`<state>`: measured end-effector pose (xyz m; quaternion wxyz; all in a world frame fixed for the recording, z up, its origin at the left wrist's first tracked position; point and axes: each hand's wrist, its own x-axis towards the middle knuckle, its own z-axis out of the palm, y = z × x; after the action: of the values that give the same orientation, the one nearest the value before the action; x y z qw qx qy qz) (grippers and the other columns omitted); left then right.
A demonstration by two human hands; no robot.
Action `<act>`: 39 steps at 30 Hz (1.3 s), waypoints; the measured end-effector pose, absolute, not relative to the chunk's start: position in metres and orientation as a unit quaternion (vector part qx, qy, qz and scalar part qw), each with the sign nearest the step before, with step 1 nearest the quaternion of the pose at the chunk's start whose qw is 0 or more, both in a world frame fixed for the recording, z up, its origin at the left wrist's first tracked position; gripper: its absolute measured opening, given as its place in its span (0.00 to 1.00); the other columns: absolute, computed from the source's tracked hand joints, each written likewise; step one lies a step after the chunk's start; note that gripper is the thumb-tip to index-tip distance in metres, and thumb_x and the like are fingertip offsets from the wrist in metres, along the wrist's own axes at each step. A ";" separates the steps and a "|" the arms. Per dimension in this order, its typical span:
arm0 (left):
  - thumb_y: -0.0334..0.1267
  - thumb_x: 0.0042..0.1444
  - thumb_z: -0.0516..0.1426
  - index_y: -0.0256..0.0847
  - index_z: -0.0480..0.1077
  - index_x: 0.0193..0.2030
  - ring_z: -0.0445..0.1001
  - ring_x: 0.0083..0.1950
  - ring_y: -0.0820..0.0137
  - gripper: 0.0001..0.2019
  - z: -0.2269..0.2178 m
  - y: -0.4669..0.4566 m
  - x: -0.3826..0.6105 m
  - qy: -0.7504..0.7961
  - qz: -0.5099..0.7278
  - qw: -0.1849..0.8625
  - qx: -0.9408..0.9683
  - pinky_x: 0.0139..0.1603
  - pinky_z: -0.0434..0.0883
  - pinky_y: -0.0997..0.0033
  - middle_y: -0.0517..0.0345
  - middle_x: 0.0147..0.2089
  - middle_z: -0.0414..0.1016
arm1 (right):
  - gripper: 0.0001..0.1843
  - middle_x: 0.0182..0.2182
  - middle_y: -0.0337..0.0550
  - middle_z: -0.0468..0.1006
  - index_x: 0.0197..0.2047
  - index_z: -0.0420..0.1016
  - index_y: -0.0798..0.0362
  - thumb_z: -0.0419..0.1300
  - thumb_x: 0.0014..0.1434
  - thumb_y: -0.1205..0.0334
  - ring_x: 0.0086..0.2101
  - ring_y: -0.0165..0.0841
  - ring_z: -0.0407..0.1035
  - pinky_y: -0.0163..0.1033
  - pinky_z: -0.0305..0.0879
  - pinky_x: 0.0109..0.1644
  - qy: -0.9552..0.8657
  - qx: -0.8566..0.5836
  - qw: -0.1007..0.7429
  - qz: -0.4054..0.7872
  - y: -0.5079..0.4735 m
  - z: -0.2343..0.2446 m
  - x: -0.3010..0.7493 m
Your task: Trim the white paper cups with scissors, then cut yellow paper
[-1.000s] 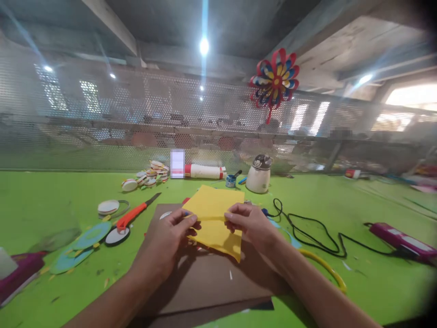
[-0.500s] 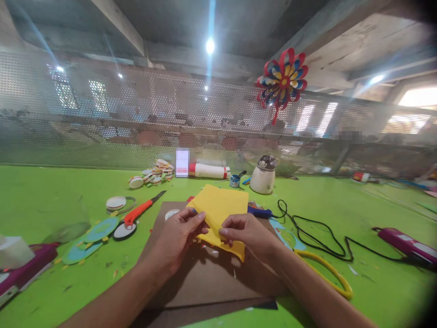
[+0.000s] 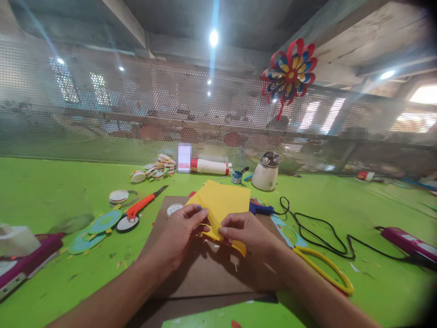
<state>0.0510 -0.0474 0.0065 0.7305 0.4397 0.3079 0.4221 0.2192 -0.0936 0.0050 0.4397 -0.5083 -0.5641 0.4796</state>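
A bent sheet of yellow paper is held up above a brown board. My left hand pinches its left edge between thumb and fingers. Close beside it, my right hand grips the paper's lower middle with thumb and fingertips. The near edge of the sheet curls downward under the right hand. A round white disc lies on the board left of the paper, and a blue-handled tool with a cord lies at the right. What lies directly beneath the sheet is hidden.
On the green table lie an orange cutter knife, light-blue discs, yellow-handled scissors and a black cord. Purple power strips sit at both sides. A white jug stands behind, before a perforated metal screen.
Both hands keep their grip on the yellow paper, which stays nearly in place between them. The whole view has shifted slightly, with the table things appearing a little higher and further right.
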 end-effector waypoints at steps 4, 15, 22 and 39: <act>0.35 0.45 0.65 0.36 0.73 0.32 0.70 0.25 0.79 0.08 0.006 -0.047 0.051 0.305 0.423 0.728 0.446 0.28 0.68 0.80 0.56 0.34 0.76 | 0.12 0.18 0.36 0.73 0.24 0.75 0.55 0.68 0.44 0.55 0.21 0.27 0.64 0.35 0.60 0.28 -0.560 -0.508 0.430 0.493 -0.094 0.003 0.218; 0.38 0.46 0.64 0.37 0.73 0.36 0.72 0.28 0.76 0.11 0.002 -0.044 0.051 0.286 0.417 0.723 0.471 0.31 0.70 0.77 0.54 0.38 0.76 | 0.13 0.19 0.36 0.74 0.25 0.75 0.54 0.68 0.44 0.53 0.21 0.27 0.65 0.35 0.62 0.28 -0.560 -0.509 0.417 0.504 -0.096 0.004 0.218; 0.38 0.51 0.61 0.37 0.71 0.35 0.69 0.25 0.78 0.08 -0.005 -0.044 0.052 0.265 0.391 0.731 0.492 0.31 0.69 0.76 0.57 0.34 0.75 | 0.10 0.18 0.35 0.74 0.24 0.74 0.54 0.67 0.45 0.56 0.21 0.27 0.65 0.34 0.62 0.28 -0.566 -0.510 0.415 0.498 -0.095 0.002 0.220; 0.39 0.52 0.60 0.36 0.70 0.34 0.69 0.25 0.77 0.08 -0.004 -0.041 0.050 0.296 0.388 0.709 0.509 0.31 0.69 0.76 0.56 0.33 0.74 | 0.16 0.19 0.37 0.73 0.23 0.75 0.56 0.65 0.49 0.51 0.22 0.26 0.63 0.34 0.60 0.29 -0.587 -0.512 0.388 0.493 -0.092 0.002 0.222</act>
<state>0.0497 -0.0407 -0.0039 0.7088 0.5089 0.2963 0.3884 0.2219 -0.0916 0.0020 0.3876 -0.5118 -0.5871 0.4931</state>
